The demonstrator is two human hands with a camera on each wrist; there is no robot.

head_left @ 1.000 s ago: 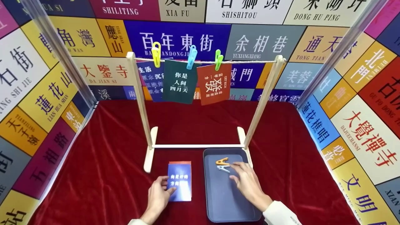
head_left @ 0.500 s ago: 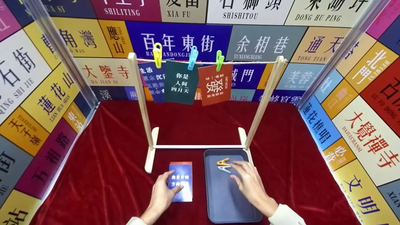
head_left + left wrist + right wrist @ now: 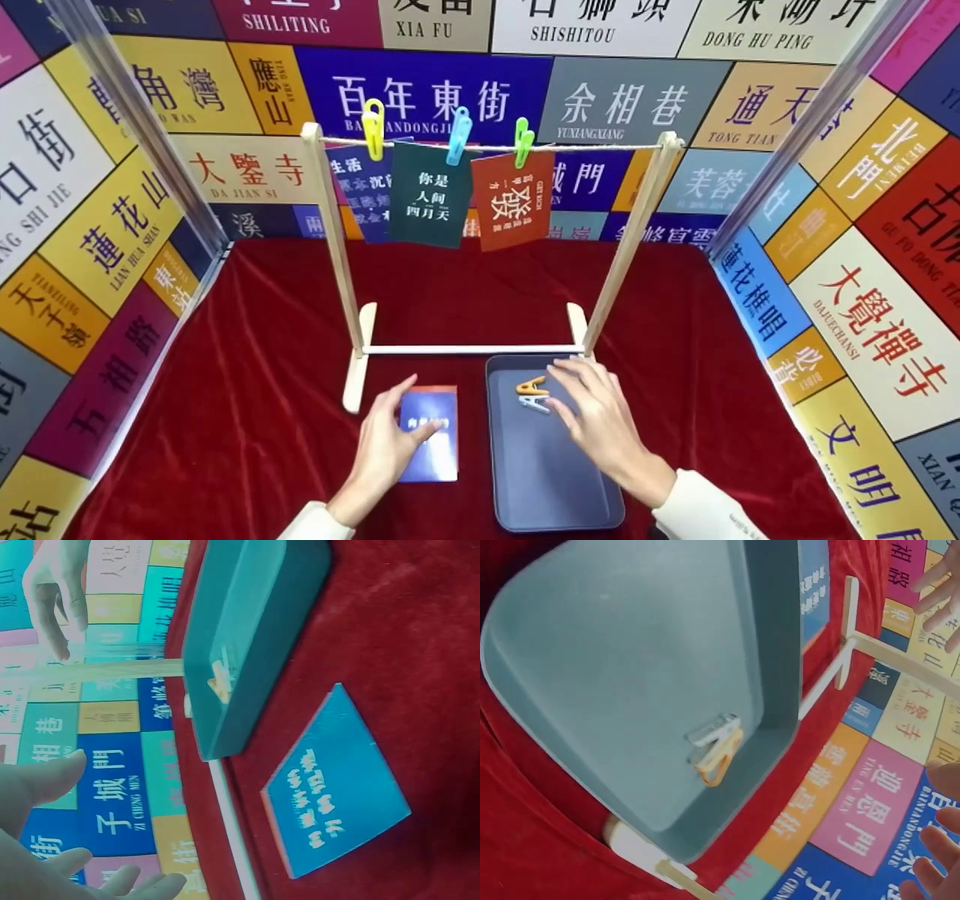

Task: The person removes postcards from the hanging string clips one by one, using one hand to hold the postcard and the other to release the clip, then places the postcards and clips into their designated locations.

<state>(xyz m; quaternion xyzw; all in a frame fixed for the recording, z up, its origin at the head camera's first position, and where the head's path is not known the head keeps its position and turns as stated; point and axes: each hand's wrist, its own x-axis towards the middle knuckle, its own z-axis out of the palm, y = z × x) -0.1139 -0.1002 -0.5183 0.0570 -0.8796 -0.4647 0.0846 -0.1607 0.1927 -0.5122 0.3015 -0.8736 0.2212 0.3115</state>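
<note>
My left hand (image 3: 384, 439) hovers over a blue card (image 3: 436, 463) with white characters, its thumb and fingers spread. In the left wrist view the card (image 3: 337, 787) lies flat on the cloth, apart from that hand, with a reddish edge showing beneath it. My right hand (image 3: 604, 416) is above the right side of a grey tray (image 3: 551, 480), fingers loosely bent around nothing. Close by its fingertips in the head view, an orange clothespin (image 3: 532, 386) and a white clothespin (image 3: 534, 404) lie in the tray's far end.
Behind the tray stands a wooden rack (image 3: 341, 262) with a string across its top. Yellow (image 3: 373, 131), blue (image 3: 458, 139) and green (image 3: 523, 142) clothespins hold a dark blue card (image 3: 361, 199), a dark green card (image 3: 429, 165) and a red card (image 3: 516, 232). Red cloth (image 3: 247, 420) covers the table.
My left hand has come off the card's left edge and spread its fingers over it. My right fingers have opened a little and shifted away from the clothespins, which stay where they were.
</note>
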